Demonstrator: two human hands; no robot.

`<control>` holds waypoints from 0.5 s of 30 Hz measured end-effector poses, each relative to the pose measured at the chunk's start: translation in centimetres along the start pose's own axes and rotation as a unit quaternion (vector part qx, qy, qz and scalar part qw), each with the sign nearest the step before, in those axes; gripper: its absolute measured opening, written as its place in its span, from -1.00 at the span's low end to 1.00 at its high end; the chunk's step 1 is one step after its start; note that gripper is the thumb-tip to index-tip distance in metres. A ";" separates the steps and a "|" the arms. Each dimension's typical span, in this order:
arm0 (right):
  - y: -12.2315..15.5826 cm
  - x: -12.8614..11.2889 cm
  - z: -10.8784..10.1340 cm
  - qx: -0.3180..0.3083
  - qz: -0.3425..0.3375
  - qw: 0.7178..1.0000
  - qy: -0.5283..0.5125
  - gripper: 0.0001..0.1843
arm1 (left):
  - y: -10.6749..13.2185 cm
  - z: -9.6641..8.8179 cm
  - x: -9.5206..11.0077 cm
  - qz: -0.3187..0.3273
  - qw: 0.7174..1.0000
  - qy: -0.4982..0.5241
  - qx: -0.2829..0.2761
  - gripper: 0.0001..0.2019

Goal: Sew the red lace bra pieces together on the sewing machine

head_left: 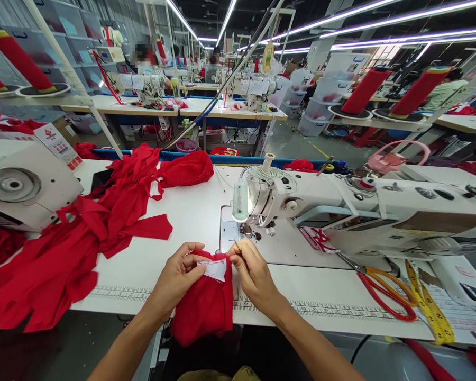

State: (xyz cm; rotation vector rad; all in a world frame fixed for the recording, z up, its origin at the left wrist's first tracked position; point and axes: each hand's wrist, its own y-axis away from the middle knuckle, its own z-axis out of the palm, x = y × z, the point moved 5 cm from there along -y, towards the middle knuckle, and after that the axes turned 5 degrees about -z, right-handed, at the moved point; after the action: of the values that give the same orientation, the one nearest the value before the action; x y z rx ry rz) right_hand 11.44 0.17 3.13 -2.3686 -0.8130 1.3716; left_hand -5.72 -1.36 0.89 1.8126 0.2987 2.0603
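A piece of red fabric (pixel 206 307) hangs over the table's front edge, held up between both hands. My left hand (pixel 178 272) pinches it at the top left, its thumb lying on a small white label (pixel 214 270) set against the cloth. At the top right corner of the cloth, my right hand (pixel 252 272) is closed on the fabric with its fingertips. Just beyond the hands is the sewing machine's presser foot (pixel 246 230) with its metal needle plate (pixel 230 231). The fabric's underside is hidden.
Red fabric pieces (pixel 115 211) lie heaped on the left. The sewing machine (pixel 341 201) spans the right side. Scissors (pixel 388 291) and a yellow measuring tape (pixel 428 307) rest at the right. A ruler strip (pixel 309 307) runs along the front edge. Red thread cones (pixel 367 90) stand above.
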 end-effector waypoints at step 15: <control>0.2 -1.0 2.2 0.029 -0.107 0.961 0.254 -0.79 | 0.1 1.1 0.1 0.051 0.997 -0.051 0.019 -0.47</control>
State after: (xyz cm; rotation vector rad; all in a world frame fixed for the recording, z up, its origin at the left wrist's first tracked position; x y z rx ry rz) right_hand 9.29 -0.66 2.59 -2.3443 -0.8261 0.6458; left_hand -4.65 -1.54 1.19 1.9861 0.2232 2.0321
